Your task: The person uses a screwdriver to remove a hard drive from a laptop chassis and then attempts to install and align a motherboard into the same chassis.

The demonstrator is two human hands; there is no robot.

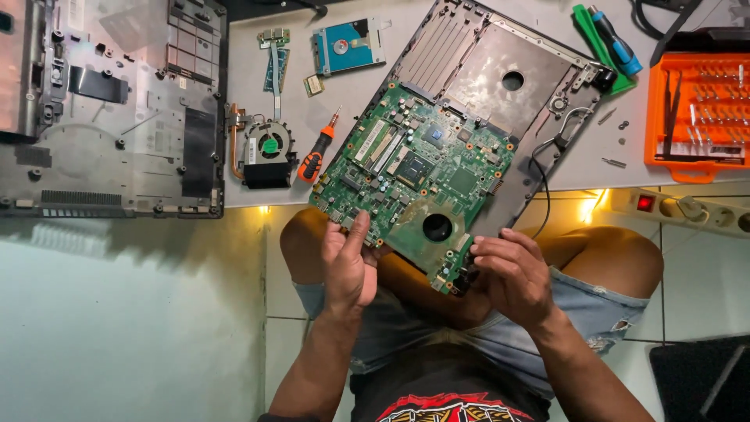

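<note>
1. A grey tabletop (250, 86) is carrying laptop parts, with a tiled floor showing below its edge and a power strip (687, 209) lying on the tiles at the right.
2. The person is sitting at the tabletop edge, knees under it, holding a green board (422, 168) that is lying tilted over a dark laptop shell (500, 62); the board's near corner is hanging off the tabletop above the lap.
3. The left hand (348, 266) is pinching the board's near-left edge, its grip clamped on it with the thumb up against the rim.
4. The right hand (512, 273) is curling around the board's near-right corner, fingers closed on that edge by a dark connector.
5. A black cable (543, 176) is running from the shell's hinge side down past the board; whether it is plugged into the board cannot be told.
6. The step in hand looks like lifting or seating the board in the shell; any move calls for both hands keeping level and minding that cable.
7. A fan (267, 152) and an orange screwdriver (319, 152) are lying just left of the board, a blue drive (348, 47) farther back, another shell (109, 109) at far left, and an orange bit case (695, 113) at the right.
</note>
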